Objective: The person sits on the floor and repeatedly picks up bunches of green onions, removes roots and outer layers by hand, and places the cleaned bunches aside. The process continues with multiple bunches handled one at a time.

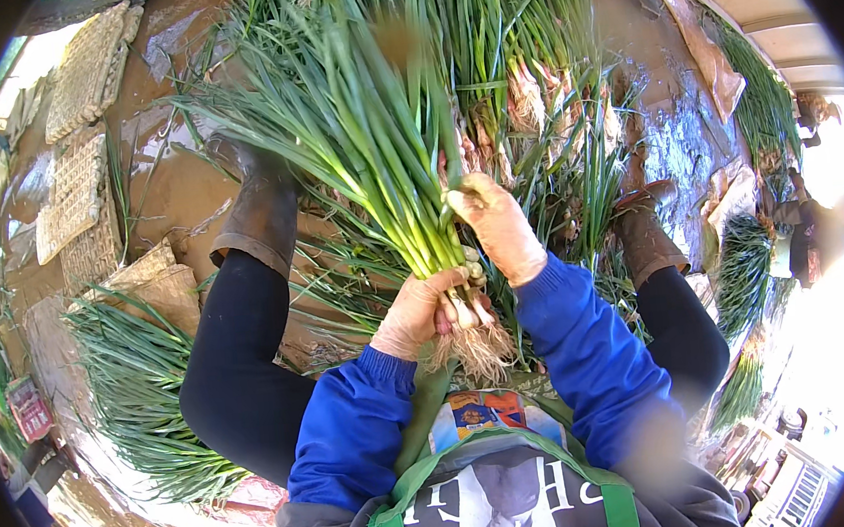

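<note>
A bunch of green garlic (385, 184) with long green leaves, pale bulbs and stringy roots slants up and away from my lap. My left hand (420, 310), in a thin glove, is wrapped around the lower stems just above the bulbs. At the bunch's right side, my right hand (492, 216), also gloved, pinches a green leaf or stalk between thumb and fingers. The roots (474, 345) hang toward my apron. Beyond the bunch lies a big heap of similar plants (525, 66), their reddish bulbs and roots showing.
More leafy bunches (140, 393) lie to my left and others (746, 273) far right. Woven mats (80, 188) rest on the wet, muddy floor (166, 173). My boots (258, 202) flank the heap. A plastic crate (800, 494) stands at lower right; a person (814, 229) is at the right rim.
</note>
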Motion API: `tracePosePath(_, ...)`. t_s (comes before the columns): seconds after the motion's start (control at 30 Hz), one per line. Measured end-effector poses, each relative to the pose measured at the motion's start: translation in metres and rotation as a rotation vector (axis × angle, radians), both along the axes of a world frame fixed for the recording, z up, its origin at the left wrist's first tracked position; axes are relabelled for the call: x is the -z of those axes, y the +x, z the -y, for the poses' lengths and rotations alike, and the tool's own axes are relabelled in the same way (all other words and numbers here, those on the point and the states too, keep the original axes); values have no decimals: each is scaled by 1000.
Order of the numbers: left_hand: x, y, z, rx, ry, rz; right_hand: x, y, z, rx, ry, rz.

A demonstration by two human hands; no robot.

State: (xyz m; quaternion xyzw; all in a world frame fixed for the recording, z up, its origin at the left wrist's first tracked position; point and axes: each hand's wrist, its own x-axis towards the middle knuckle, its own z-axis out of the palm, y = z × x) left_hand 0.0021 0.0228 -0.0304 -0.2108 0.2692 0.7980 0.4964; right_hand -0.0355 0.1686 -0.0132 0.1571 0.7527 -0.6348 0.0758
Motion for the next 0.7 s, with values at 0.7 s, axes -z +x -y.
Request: tracePosePath(0.7,-21,-3,6,-220,248,-84,-4,91,-86,-17,332,198)
